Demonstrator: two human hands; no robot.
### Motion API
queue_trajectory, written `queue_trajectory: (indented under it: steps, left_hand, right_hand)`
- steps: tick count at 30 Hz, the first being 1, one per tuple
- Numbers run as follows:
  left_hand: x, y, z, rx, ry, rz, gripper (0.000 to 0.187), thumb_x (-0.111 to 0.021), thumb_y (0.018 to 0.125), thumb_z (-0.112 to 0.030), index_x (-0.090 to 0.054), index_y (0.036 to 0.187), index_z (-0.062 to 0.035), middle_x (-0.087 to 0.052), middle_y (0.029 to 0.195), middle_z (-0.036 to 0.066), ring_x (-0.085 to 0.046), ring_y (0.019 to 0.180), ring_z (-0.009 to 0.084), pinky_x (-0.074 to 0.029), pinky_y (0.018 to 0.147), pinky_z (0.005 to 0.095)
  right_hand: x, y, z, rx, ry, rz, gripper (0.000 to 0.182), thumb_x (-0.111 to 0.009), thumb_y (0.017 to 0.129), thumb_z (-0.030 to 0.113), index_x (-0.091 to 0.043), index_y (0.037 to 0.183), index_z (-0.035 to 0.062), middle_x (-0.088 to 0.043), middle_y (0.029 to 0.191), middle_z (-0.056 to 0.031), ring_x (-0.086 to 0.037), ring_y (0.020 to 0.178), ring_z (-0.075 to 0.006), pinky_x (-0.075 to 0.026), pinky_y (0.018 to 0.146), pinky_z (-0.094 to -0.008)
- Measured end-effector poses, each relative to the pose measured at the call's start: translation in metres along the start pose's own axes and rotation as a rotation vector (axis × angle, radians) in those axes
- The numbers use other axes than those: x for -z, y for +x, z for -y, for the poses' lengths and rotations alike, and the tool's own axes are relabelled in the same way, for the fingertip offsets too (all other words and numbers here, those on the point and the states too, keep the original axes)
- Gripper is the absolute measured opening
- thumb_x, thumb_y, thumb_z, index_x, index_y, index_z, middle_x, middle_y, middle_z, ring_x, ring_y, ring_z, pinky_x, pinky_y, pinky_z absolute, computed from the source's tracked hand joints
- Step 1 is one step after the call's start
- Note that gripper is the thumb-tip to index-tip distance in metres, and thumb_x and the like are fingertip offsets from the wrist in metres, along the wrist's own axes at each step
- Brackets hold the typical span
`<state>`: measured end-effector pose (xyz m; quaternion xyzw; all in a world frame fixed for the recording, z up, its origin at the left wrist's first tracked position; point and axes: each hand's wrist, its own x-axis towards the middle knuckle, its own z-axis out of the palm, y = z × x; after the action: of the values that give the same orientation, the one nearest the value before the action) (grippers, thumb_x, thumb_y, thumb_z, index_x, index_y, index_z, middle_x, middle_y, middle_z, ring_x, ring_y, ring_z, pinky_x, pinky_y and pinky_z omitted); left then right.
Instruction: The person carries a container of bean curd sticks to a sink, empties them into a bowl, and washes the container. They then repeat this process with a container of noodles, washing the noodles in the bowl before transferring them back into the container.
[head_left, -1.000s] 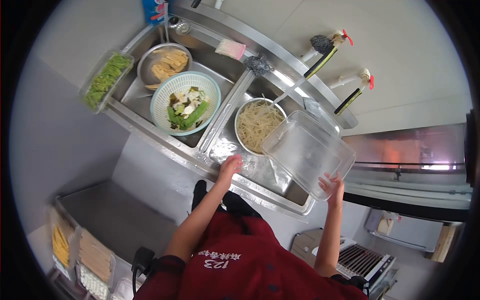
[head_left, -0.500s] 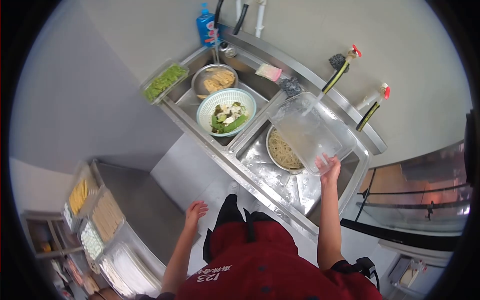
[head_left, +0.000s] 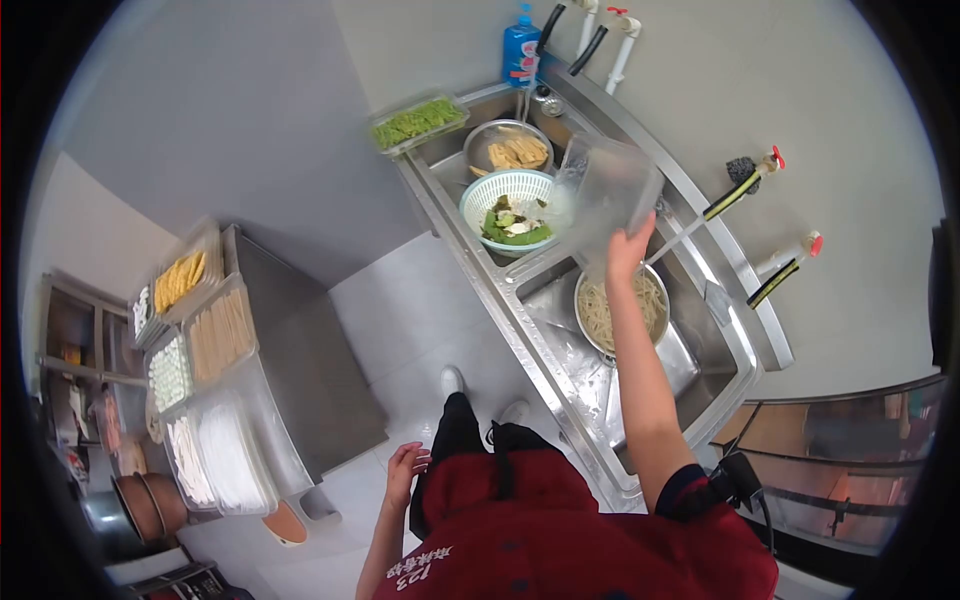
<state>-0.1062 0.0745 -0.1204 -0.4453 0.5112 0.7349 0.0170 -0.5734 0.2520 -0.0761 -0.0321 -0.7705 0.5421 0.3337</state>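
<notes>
My right hand [head_left: 632, 245] grips the near edge of a clear plastic container [head_left: 610, 190], which is tilted over the divider between the two sink basins. Below it, a metal bowl of pale noodle-like strips [head_left: 622, 310] sits in the right basin. To the container's left is a pale green basket [head_left: 475, 207] with leafy scraps [head_left: 515, 222]. Behind the basket, a metal bowl [head_left: 480, 142] holds yellowish pieces [head_left: 518, 152]. My left hand [head_left: 407, 462] hangs empty in front of my body, its fingers apart.
A container of green vegetables [head_left: 418, 122] rests on the sink's left rim. A blue bottle [head_left: 521, 50] stands at the back. Hoses and red-handled taps [head_left: 776, 158] are on the wall. At left, a metal counter [head_left: 310, 370] bears several food trays.
The clear container has moved left in my right hand, from above the right basin to the divider. The view has shifted, and my left hand still hangs free.
</notes>
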Motion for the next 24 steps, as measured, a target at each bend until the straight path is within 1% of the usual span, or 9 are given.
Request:
queue_trajectory:
  steps: [4, 9, 13, 15, 16, 17, 18, 19, 24]
  left_hand:
    - [0.023, -0.018, 0.008, -0.06, -0.101, -0.131, 0.031, -0.045, 0.08, -0.027, -0.048, 0.099, -0.0022, -0.056, 0.087, 0.009, -0.056, 0.079, 0.0189, -0.043, 0.07, 0.0284]
    - [0.051, -0.029, 0.014, -0.047, -0.194, -0.216, 0.033, -0.043, 0.081, -0.027, -0.047, 0.102, -0.0023, -0.056, 0.089, 0.011, -0.056, 0.08, 0.02, -0.043, 0.071, 0.0292]
    - [0.076, -0.025, 0.008, -0.098, -0.238, -0.246, 0.029, -0.044, 0.082, -0.026, -0.049, 0.1, -0.0033, -0.057, 0.087, 0.01, -0.056, 0.078, 0.0178, -0.044, 0.068, 0.0275]
    - [0.088, -0.029, 0.0, -0.136, -0.274, -0.311, 0.024, -0.045, 0.083, -0.022, -0.051, 0.097, -0.0043, -0.058, 0.083, 0.008, -0.056, 0.075, 0.0142, -0.044, 0.067, 0.0251]
    - [0.1, -0.033, 0.004, -0.215, -0.321, -0.337, 0.022, -0.046, 0.083, -0.02, -0.051, 0.097, -0.004, -0.057, 0.083, 0.007, -0.056, 0.074, 0.0133, -0.044, 0.067, 0.0246]
    - [0.111, -0.046, -0.006, -0.252, -0.346, -0.403, 0.021, -0.045, 0.083, -0.018, -0.051, 0.097, -0.0031, -0.057, 0.082, 0.007, -0.055, 0.075, 0.0134, -0.044, 0.067, 0.0246]
    - [0.126, -0.059, -0.011, -0.287, -0.358, -0.472, 0.022, -0.045, 0.083, -0.018, -0.051, 0.097, -0.0023, -0.057, 0.082, 0.007, -0.055, 0.076, 0.0141, -0.044, 0.068, 0.0249]
    - [0.143, -0.072, -0.019, -0.277, -0.352, -0.539, 0.023, -0.043, 0.082, -0.019, -0.051, 0.097, -0.0023, -0.057, 0.082, 0.008, -0.056, 0.076, 0.0149, -0.043, 0.068, 0.0252]
    - [0.244, -0.12, 0.025, -0.281, -0.474, -0.774, 0.027, -0.045, 0.081, -0.022, -0.048, 0.101, -0.003, -0.056, 0.084, 0.008, -0.055, 0.078, 0.0166, -0.043, 0.071, 0.0278]
  right_hand:
    - [0.006, 0.008, 0.061, 0.296, -0.324, 0.373, 0.069, -0.043, 0.059, -0.008, -0.028, 0.125, 0.0093, -0.046, 0.106, -0.0198, -0.045, 0.097, -0.0357, -0.038, 0.078, -0.0396]
    - [0.002, -0.01, 0.034, 0.364, -0.2, 0.146, 0.068, -0.042, 0.061, -0.012, -0.03, 0.124, 0.01, -0.045, 0.107, -0.0182, -0.047, 0.096, -0.0333, -0.04, 0.075, -0.0409]
    - [0.023, -0.058, 0.0, -1.126, 0.846, -0.079, 0.032, -0.043, 0.08, 0.01, -0.038, 0.111, 0.0067, -0.049, 0.097, -0.01, -0.047, 0.097, -0.0281, -0.038, 0.081, -0.0401]
    - [0.037, -0.108, -0.055, -0.619, 0.425, 0.628, 0.04, -0.031, 0.082, 0.026, -0.039, 0.104, -0.0066, -0.047, 0.106, -0.016, -0.044, 0.101, -0.0316, -0.039, 0.086, -0.0391]
    - [0.019, -0.099, -0.189, -1.055, 0.969, 0.621, 0.039, -0.031, 0.08, 0.018, -0.039, 0.108, -0.0092, -0.045, 0.11, -0.0198, -0.044, 0.102, -0.0319, -0.038, 0.087, -0.0402]
    - [0.023, -0.125, -0.117, -0.634, 0.253, 0.91, 0.041, -0.029, 0.079, 0.013, -0.037, 0.111, -0.0117, -0.045, 0.109, -0.0213, -0.043, 0.104, -0.0313, -0.037, 0.089, -0.0402]
    - [0.006, -0.13, -0.127, -1.337, 0.713, 0.42, 0.039, -0.03, 0.078, 0.01, -0.038, 0.109, -0.0121, -0.044, 0.109, -0.0211, -0.043, 0.103, -0.0316, -0.037, 0.089, -0.0425]
    - [-0.014, -0.133, -0.267, -1.359, 0.869, 0.515, 0.031, -0.034, 0.073, 0.005, -0.046, 0.098, -0.0081, -0.052, 0.094, -0.0164, -0.05, 0.092, -0.0276, -0.038, 0.084, -0.0432]
    - [-0.006, -0.156, -0.113, -1.021, 0.31, 0.258, 0.032, -0.039, 0.072, 0.01, -0.047, 0.098, -0.0062, -0.046, 0.102, -0.0196, -0.042, 0.099, -0.0348, -0.038, 0.08, -0.0495]
